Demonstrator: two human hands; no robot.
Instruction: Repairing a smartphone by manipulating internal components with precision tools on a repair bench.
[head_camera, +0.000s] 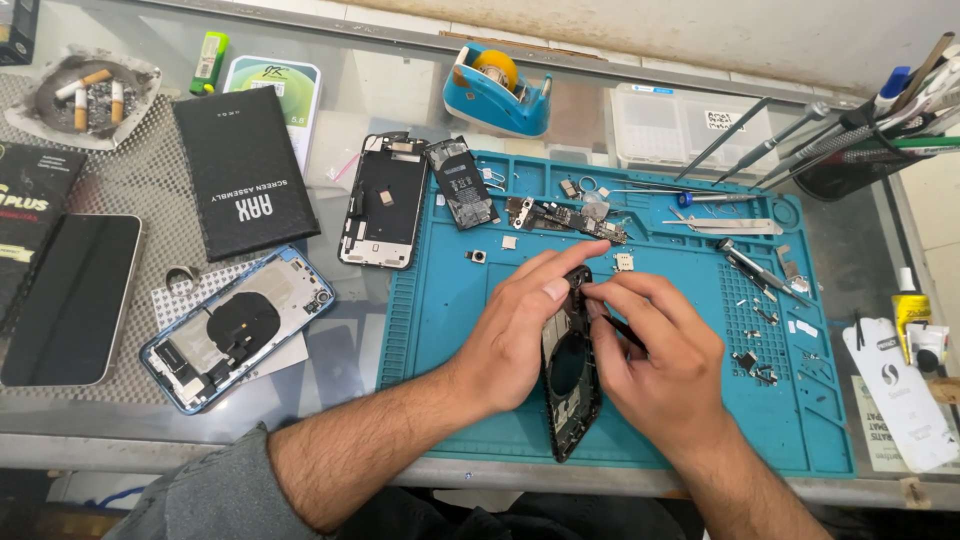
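We see the phone frame (570, 375) lying on the blue mat (450, 300) at lower centre, long axis running top to bottom, between our left hand (520, 330) pinching its top edge and our right hand (655, 365) pinching a thin tool (622, 332) there.

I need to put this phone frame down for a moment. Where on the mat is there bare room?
Bare mat lies left of the left hand, below the loose camera part. The right side is crowded with screws and tweezers; the top with the logic board.
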